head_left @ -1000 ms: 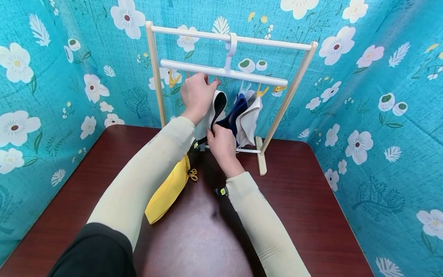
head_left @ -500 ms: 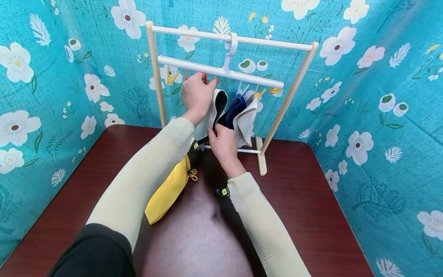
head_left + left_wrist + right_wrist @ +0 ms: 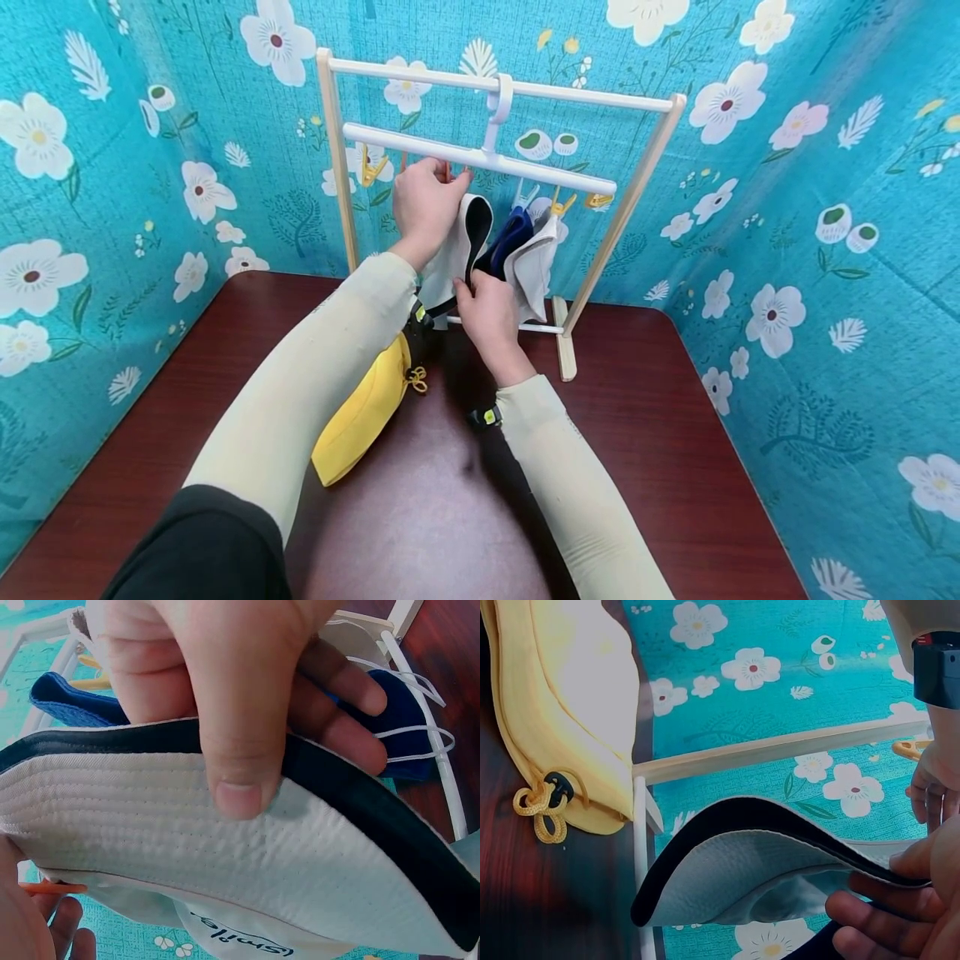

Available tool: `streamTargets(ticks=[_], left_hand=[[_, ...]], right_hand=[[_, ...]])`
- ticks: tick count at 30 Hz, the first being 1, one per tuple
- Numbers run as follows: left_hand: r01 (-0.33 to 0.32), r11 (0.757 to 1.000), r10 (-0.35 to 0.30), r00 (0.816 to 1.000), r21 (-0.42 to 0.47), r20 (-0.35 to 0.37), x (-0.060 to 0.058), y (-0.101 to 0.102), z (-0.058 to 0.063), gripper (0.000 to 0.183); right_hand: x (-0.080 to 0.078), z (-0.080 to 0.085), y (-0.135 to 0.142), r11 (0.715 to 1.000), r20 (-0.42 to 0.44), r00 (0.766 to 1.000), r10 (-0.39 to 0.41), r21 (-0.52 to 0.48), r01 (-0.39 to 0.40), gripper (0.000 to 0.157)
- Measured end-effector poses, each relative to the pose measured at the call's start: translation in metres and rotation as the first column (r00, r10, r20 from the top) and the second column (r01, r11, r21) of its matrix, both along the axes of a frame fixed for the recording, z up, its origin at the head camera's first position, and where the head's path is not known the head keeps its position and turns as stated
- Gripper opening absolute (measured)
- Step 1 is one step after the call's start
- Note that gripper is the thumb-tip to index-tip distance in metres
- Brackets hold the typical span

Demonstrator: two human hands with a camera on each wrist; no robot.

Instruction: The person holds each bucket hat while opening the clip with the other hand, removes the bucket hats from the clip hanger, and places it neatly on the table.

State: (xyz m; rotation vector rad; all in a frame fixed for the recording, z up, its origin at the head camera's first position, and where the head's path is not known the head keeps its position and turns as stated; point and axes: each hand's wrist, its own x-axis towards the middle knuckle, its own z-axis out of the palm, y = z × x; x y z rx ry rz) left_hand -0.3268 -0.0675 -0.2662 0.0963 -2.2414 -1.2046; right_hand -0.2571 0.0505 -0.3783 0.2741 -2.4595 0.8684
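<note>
A yellow corded item point(image 3: 360, 414) on the desk point(image 3: 652, 417); the left hand point(image 3: 427, 204) pinching an orange clip point(image 3: 52, 887) under the hanger point(image 3: 420, 144); a pale hat point(image 3: 450, 254) below it; the right hand point(image 3: 489, 315) pinching its brim point(image 3: 112, 791); blue cloth point(image 3: 513, 239), cream cloth point(image 3: 534, 268)

Floral curtains point(image 3: 712, 200) walling a table point(image 3: 645, 433) suggest a booth.

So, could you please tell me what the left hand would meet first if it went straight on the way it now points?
The left hand would probably meet the white hanger bar, just above it in the head view, though their exact depth is unclear.
</note>
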Motion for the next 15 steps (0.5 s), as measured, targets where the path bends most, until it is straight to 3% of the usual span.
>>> streamTargets(ticks=[15], left_hand=[[0.037,0.999,-0.038,0.998,0.041,0.041,0.0026,0.0009,0.0026,0.038]], right_hand=[[-0.0004,-0.0052,0.0063,1.0,-0.072,0.997,-0.026,-0.006,0.026,0.045]])
